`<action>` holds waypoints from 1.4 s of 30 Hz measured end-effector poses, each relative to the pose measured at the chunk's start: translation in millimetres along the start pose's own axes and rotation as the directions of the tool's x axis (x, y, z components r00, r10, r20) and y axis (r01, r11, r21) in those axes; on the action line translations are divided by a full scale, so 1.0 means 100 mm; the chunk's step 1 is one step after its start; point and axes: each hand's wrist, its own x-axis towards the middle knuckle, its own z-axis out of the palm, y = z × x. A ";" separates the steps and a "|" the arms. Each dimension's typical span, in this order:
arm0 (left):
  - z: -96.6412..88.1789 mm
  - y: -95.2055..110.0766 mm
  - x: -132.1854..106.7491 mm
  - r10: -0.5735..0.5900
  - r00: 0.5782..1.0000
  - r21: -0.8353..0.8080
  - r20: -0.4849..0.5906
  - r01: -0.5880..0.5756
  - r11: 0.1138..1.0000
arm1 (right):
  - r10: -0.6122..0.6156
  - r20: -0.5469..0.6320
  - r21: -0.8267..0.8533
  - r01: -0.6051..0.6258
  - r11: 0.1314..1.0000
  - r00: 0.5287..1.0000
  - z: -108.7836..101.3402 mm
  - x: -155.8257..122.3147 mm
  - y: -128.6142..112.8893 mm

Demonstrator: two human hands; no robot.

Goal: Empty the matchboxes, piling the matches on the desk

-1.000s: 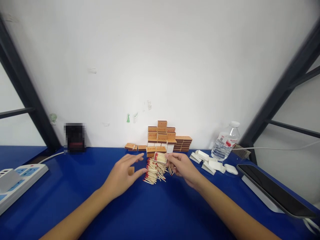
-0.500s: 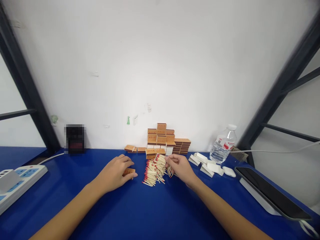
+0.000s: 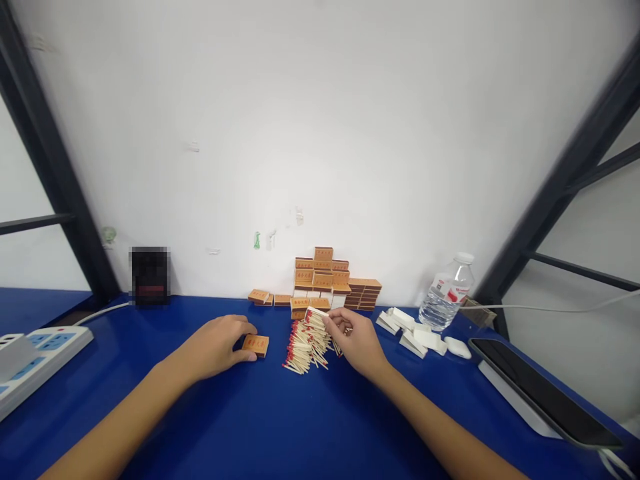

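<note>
A heap of red-tipped matches (image 3: 306,345) lies on the blue table (image 3: 280,420). My left hand (image 3: 216,346) rests to its left, fingers curled on an orange matchbox sleeve (image 3: 256,345) that lies flat on the table. My right hand (image 3: 354,338) is at the right side of the heap, fingers pinched on a white inner tray filled with matches (image 3: 316,319), held tilted over the heap.
A stack of orange matchboxes (image 3: 330,279) stands against the white wall. Several white empty trays (image 3: 413,331) and a water bottle (image 3: 447,292) lie to the right. A dark tablet (image 3: 543,387) sits at the far right, a power strip (image 3: 35,357) at the far left.
My left hand closed over the orange sleeve and laid it flat on the table, drawing back to the left. My right hand lowered the filled tray slightly toward the heap.
</note>
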 end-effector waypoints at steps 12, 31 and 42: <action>-0.02 0.02 0.01 -0.011 1.000 0.022 0.011 0.011 1.000 | -0.534 0.050 -0.365 0.514 0.777 0.844 -0.06 -0.05 0.00; 0.05 0.20 0.06 0.287 0.869 0.126 -0.403 -0.258 0.958 | 0.045 -0.197 -0.157 -0.077 0.985 0.979 -1.33 0.37 0.17; 0.09 0.36 0.05 0.312 0.877 0.129 -0.364 -0.284 0.950 | 0.160 -0.183 -0.397 -0.222 0.891 0.970 -1.48 0.36 0.44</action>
